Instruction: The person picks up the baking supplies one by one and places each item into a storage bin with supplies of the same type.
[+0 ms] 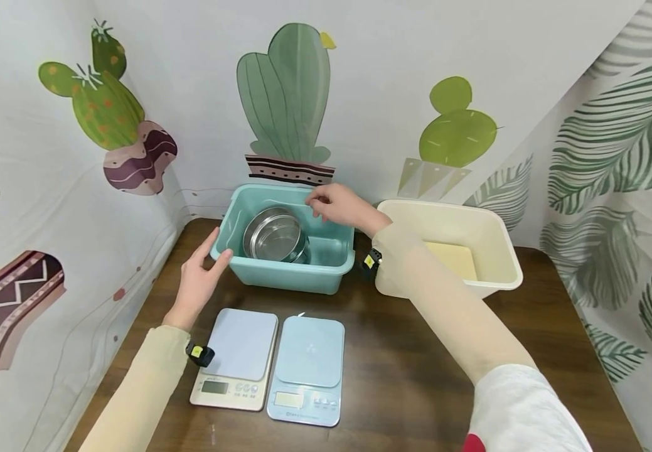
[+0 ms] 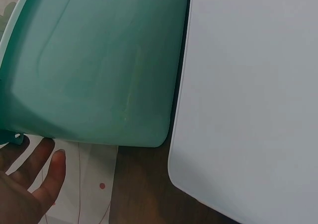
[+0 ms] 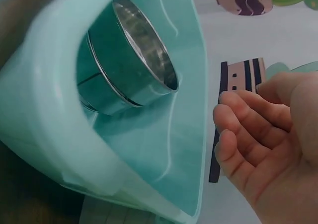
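A teal plastic basin (image 1: 286,276) stands at the back of the table. Inside it, to the left, a round metal sieve (image 1: 275,238) leans at a tilt; its shiny wall also shows in the right wrist view. My left hand (image 1: 197,279) is at the basin's left end, thumb and fingers spread around the front corner, fingertips right at the rim. Over the basin's far right part hovers my right hand (image 1: 339,204), its fingers loosely bent and holding nothing. In the right wrist view the palm of that hand (image 3: 263,134) is bare.
Two kitchen scales lie in front of the basin, a white one (image 1: 241,345) and a light blue one (image 1: 311,351). To the right is a cream basin (image 1: 444,213) with a pale yellow flat piece (image 1: 458,258) inside, partly behind my right forearm. A cactus-print cloth hangs behind.
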A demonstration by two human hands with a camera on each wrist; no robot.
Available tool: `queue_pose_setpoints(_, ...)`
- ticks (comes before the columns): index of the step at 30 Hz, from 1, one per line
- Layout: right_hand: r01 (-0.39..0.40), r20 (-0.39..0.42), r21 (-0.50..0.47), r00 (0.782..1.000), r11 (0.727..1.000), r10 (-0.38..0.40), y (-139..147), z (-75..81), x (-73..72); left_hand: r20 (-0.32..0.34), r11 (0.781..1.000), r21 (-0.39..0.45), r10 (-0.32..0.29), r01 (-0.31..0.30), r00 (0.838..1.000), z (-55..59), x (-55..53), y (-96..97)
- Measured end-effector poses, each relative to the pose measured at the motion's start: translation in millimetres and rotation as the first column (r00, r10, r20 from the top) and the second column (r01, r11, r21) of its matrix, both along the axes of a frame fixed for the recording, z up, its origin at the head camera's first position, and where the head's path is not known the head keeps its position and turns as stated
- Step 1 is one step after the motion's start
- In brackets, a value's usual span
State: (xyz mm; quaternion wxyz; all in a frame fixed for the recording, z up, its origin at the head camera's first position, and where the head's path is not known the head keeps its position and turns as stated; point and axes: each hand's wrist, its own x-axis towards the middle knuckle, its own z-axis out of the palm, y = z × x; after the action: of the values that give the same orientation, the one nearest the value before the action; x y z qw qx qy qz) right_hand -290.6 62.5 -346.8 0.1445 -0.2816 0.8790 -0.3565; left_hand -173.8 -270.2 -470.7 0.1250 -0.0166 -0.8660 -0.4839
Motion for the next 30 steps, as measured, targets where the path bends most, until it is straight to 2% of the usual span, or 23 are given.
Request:
queue_pose_setpoints(5,-0.006,-0.043,-0.038,0.999,0.999,0.005,9,2.6,12.7,0.01,1.0,0.009,-0.006,0.006,1.0,0.3,0.8,0.8)
queue_pose_setpoints(11,-0.019,-0.104,-0.076,0.995,0.997,0.011,23,-2.2,24.6,0.01,1.0,0.008,-0.005,0.005,1.0,-0.4,0.5,1.6)
queue_pose_setpoints(17,-0.012,-0.124,-0.134,0.992,0.991,-0.005,39,-4.0,40.9,0.01,1.0,0.01,-0.002,0.002,1.0,2.6,3.1,3.0)
queue_pose_setpoints(30,0.118,-0.093,-0.208,0.986,0.971,-0.14,89,-9.5,77.7,0.005,1.0,0.0,-0.004,0.004,1.0,1.2,2.0,1.9)
